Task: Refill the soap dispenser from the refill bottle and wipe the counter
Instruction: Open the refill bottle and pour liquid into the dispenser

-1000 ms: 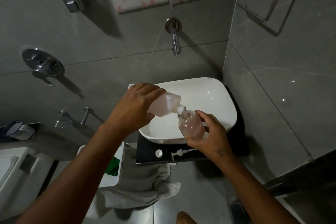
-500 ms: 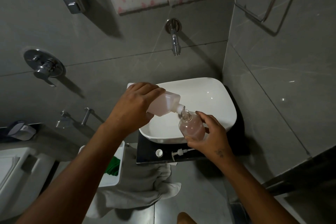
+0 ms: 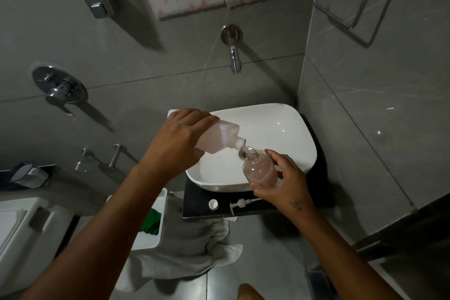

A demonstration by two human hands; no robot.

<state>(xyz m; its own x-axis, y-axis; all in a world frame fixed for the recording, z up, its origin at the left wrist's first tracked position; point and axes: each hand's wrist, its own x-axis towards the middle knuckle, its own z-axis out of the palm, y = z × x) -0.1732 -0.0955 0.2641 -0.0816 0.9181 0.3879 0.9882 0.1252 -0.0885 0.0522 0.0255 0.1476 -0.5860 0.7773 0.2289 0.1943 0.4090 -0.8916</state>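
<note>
My left hand (image 3: 179,140) grips a translucent refill bottle (image 3: 219,137) of pink soap, tipped so its white spout points down and to the right. The spout meets the open neck of a clear round soap dispenser (image 3: 259,169), partly full of pink liquid, which my right hand (image 3: 286,181) holds over the front of the white basin (image 3: 287,129). On the black counter (image 3: 197,204) in front of the basin lie a small white cap (image 3: 213,204) and the dispenser's white pump head (image 3: 239,203).
A chrome tap (image 3: 233,52) juts from the grey tiled wall above the basin. A grey cloth (image 3: 192,248) hangs below the counter's front edge. To the left stands a white bin (image 3: 152,243) with something green (image 3: 151,223) inside, and a toilet cistern (image 3: 24,234) further left.
Both hands hold nearly the same pose while soap flows; the view has shifted very slightly.
</note>
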